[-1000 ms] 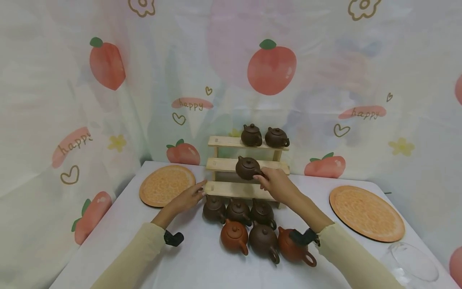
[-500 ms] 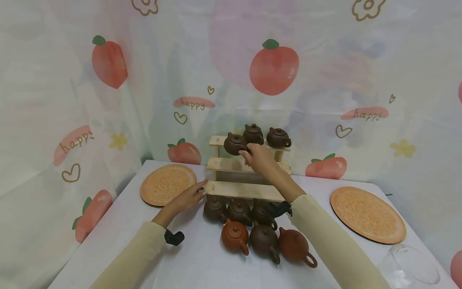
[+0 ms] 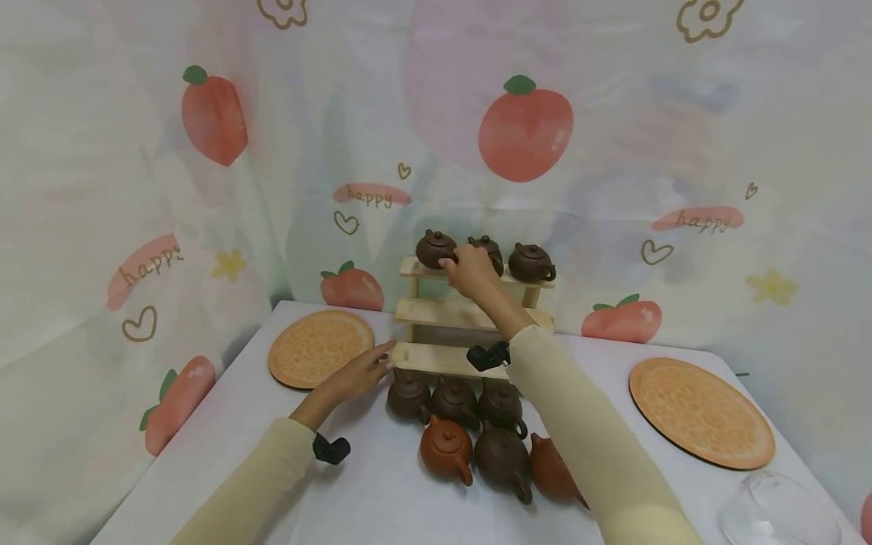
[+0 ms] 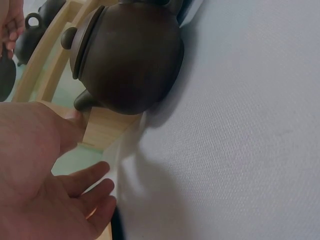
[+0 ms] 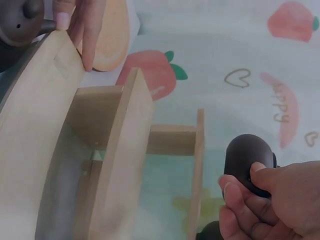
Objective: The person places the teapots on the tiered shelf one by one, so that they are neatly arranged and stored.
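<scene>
In the head view my right hand pinches the handle of a dark brown teapot at the left end of the rack's top shelf. The right wrist view shows that teapot in thumb and curled fingers; I cannot tell whether its base touches the shelf. Two more dark teapots sit to its right: one partly hidden behind the hand, the other in full view. My left hand touches the left end of the bottom shelf, its fingers extended, beside a dark teapot.
Before the wooden rack stand several teapots on the white cloth, among them a reddish one and a large dark one. Round orange mats lie left and right. A clear glass bowl stands at the front right.
My right hand has carried the dark teapot up and leftward, from before the middle shelf to the top shelf's left end. The left hand has stayed at the rack's edge.
</scene>
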Motion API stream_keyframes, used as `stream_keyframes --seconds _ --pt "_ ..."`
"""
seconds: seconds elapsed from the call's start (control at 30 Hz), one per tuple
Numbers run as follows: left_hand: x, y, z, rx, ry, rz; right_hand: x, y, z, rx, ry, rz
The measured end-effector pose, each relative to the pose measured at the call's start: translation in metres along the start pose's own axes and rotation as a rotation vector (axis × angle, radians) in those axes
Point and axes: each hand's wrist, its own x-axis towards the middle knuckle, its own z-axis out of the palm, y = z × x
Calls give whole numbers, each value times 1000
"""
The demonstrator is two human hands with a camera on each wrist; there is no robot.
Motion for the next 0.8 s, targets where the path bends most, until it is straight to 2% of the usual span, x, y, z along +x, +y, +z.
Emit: stream_keyframes --seconds 0.23,0.47,0.8 --pt "0 3 0 -10 -9 -14 10 1 7 22 -39 93" --pt "0 5 1 -8 -3 -16 12 0 12 -5 -49 106" --pt "-2 6 0 -3 0 -36 15 2 19 21 -43 125"
